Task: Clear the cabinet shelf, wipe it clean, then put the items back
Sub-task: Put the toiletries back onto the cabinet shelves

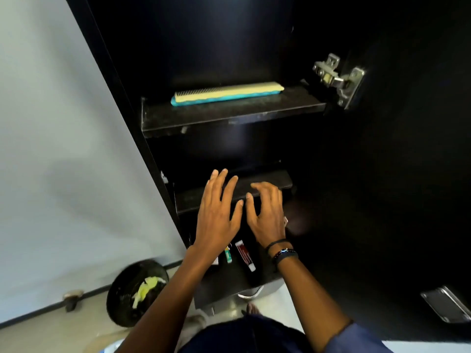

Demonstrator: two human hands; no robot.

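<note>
A tall black cabinet [229, 34] is seen standing open, its door [407, 174] swung to the right on a grey metal hinge [336, 77]. Both hands are held over the front edge of the dark middle shelf [270, 180]. The left hand [216, 212] is stretched out with straight, spread fingers reaching over the shelf; its grip is released and nothing is held. The right hand [267, 215], just beside it, is laid with gently bent fingers whose tips lie at the shelf's front edge; its grip is also released. Dark bands [283, 250] are worn on the right wrist.

On the upper shelf [229, 118] a long cream comb [229, 90] is laid flat upon a teal strip [224, 100] of like length; what the strip is cannot be told. On the lower shelf [224, 281], below the wrists, a red-and-white tube [245, 256] and a smaller green-and-white tube [228, 256] are laid side by side, a third item being partly hidden by the left wrist.

On the floor to the left a round black bin [127, 289] is seen, with a yellow-green scrap [145, 289] inside.
</note>
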